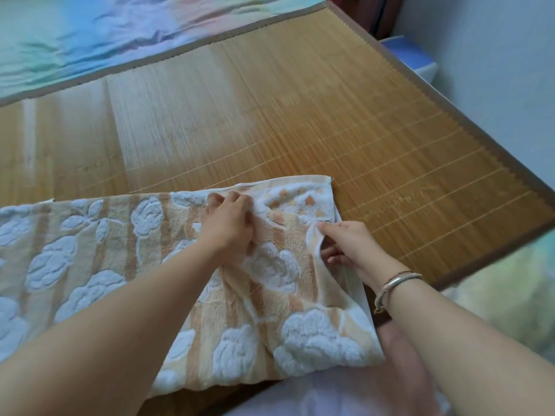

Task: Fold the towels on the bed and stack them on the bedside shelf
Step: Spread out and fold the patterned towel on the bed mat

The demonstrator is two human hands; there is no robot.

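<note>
One towel (168, 259), beige with white flowers, which we find spread on the bamboo mat (300, 115) over the bed; our left hand (229, 226) bunches its cloth in curled fingers, our right hand (345, 247), bracelet (393, 285) at the wrist, pinches its right edge

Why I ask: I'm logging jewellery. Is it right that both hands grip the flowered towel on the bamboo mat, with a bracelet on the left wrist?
Not quite: the head view shows the bracelet on the right wrist. Both the left hand and right hand do grip the towel on the mat.
</note>
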